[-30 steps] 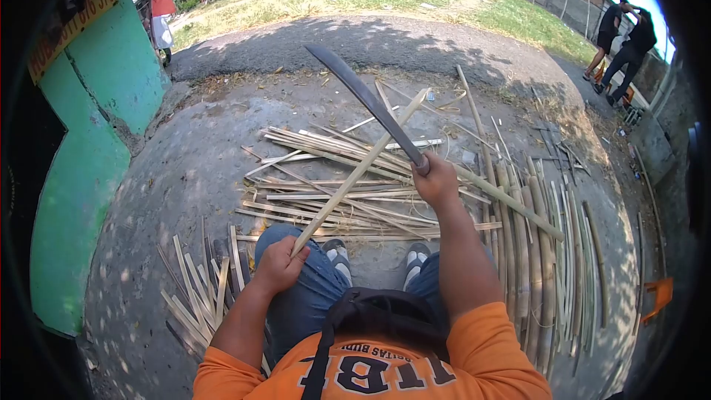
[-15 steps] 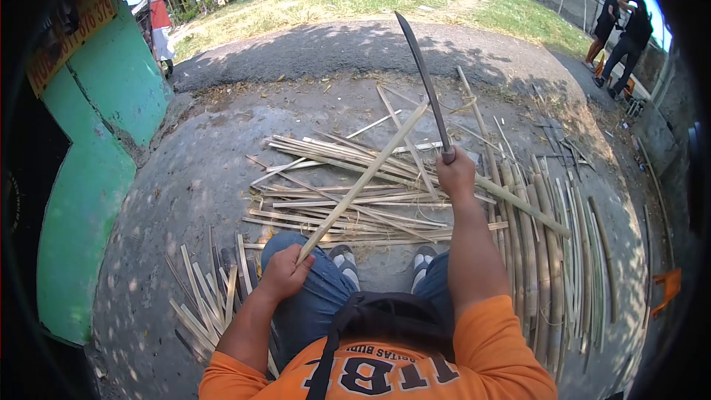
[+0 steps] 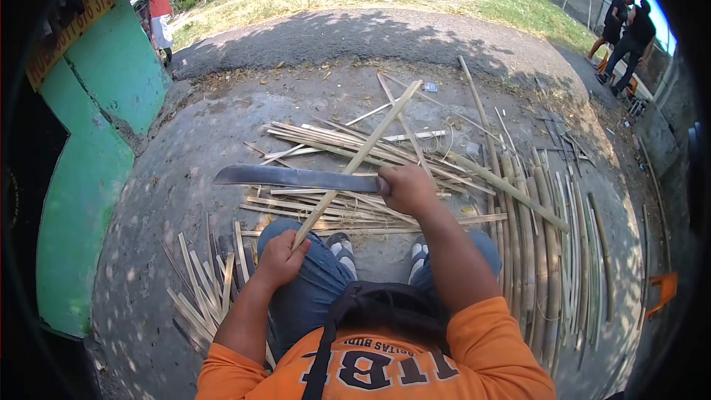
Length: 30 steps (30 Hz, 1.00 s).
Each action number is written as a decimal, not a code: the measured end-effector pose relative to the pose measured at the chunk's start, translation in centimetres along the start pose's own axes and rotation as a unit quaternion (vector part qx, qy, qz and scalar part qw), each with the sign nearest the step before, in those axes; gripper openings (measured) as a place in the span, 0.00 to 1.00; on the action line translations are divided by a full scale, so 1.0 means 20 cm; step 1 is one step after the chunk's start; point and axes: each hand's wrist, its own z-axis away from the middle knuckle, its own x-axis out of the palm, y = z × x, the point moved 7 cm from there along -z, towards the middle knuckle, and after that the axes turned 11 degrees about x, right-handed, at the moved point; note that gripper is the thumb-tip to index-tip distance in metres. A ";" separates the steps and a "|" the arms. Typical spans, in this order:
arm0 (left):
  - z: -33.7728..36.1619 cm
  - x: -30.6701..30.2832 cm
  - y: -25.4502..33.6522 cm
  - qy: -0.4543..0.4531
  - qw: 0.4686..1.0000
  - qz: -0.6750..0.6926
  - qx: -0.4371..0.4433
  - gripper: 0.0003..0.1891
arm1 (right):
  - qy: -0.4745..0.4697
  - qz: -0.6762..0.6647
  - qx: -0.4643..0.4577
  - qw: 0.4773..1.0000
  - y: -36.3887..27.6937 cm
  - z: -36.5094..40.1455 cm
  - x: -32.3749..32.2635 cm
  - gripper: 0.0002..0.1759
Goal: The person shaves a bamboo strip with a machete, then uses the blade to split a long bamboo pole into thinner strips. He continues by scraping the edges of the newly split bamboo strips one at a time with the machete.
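Observation:
My left hand (image 3: 283,258) is closed around the near end of a long split bamboo strip (image 3: 374,137), which slants up and away to the right. In my right hand (image 3: 409,191) is the handle of a machete (image 3: 296,177). Its long dark blade points left and overlaps the strip's middle in this view. Beneath both hands, a pile of bamboo strips (image 3: 318,211) lies on the concrete ahead of my feet. A thicker bamboo pole (image 3: 511,192) slants across the right side of the pile.
Whole bamboo poles (image 3: 544,252) lie side by side at the right. More cut strips (image 3: 200,289) rest by my left leg. A green wall (image 3: 92,178) stands at the left. Two people (image 3: 626,37) stand far off at the upper right, near an orange object (image 3: 665,292) lower down.
The machete has swung down from pointing up and away to lying level, pointing left across the strip. My right hand has moved left and nearer; my left hand keeps its hold.

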 end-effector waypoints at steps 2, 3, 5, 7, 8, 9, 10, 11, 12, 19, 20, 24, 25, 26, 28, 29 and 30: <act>0.00 -0.01 0.00 0.004 1.000 -0.005 0.002 0.18 | 0.005 0.005 0.004 1.000 0.03 -0.01 -0.01 0.04; 0.00 -0.01 0.01 0.007 1.000 -0.006 0.006 0.18 | 0.006 0.008 0.006 1.000 0.05 -0.01 -0.02 0.04; 0.00 -0.01 0.00 0.012 1.000 -0.007 0.004 0.18 | -0.038 -0.049 0.121 0.991 0.16 -0.03 -0.02 0.05; -0.01 -0.01 0.00 0.016 1.000 -0.005 -0.008 0.18 | -0.043 -0.070 0.180 0.980 0.21 -0.03 -0.03 0.07; -0.02 -0.01 0.00 0.019 1.000 -0.006 -0.010 0.18 | -0.043 -0.065 0.196 0.977 0.22 -0.03 -0.05 0.07; -0.02 -0.01 0.01 0.020 1.000 -0.007 -0.012 0.18 | -0.045 -0.060 0.214 0.974 0.22 -0.02 -0.07 0.08; -0.02 0.00 0.01 0.021 1.000 -0.008 -0.015 0.18 | -0.058 -0.062 0.205 0.975 0.18 -0.01 -0.08 0.08; -0.02 0.00 0.02 0.024 1.000 -0.011 -0.013 0.18 | -0.072 -0.065 0.196 0.976 0.14 0.00 -0.09 0.08; -0.02 0.00 0.03 0.027 0.999 -0.013 -0.011 0.18 | -0.087 -0.067 0.187 0.976 0.10 0.01 -0.08 0.08; 0.01 0.02 0.02 0.053 0.997 -0.063 0.009 0.17 | -0.154 0.021 0.051 0.986 -0.18 0.09 0.12 0.09; 0.01 0.02 0.01 0.052 0.997 -0.059 0.001 0.17 | -0.151 0.017 0.056 0.987 -0.18 0.09 0.15 0.09; 0.00 0.02 -0.01 0.051 0.997 -0.046 -0.018 0.18 | -0.079 -0.012 0.033 0.996 -0.16 0.06 0.20 0.07; -0.01 0.02 -0.01 0.049 0.998 -0.044 -0.020 0.19 | -0.071 -0.011 0.029 0.997 -0.16 0.06 0.20 0.06; -0.01 0.02 -0.01 0.050 0.998 -0.043 -0.019 0.19 | -0.063 -0.011 0.025 0.998 -0.16 0.05 0.20 0.06; 0.00 0.02 -0.01 0.050 0.998 -0.040 -0.020 0.18 | -0.057 -0.008 0.024 0.998 -0.14 0.06 0.22 0.06; 0.00 0.02 0.00 0.051 0.998 -0.046 -0.015 0.18 | -0.058 -0.006 0.024 0.998 -0.13 0.06 0.23 0.07; 0.00 0.02 0.00 0.052 0.997 -0.053 -0.009 0.18 | -0.058 -0.004 0.023 0.998 -0.13 0.06 0.23 0.07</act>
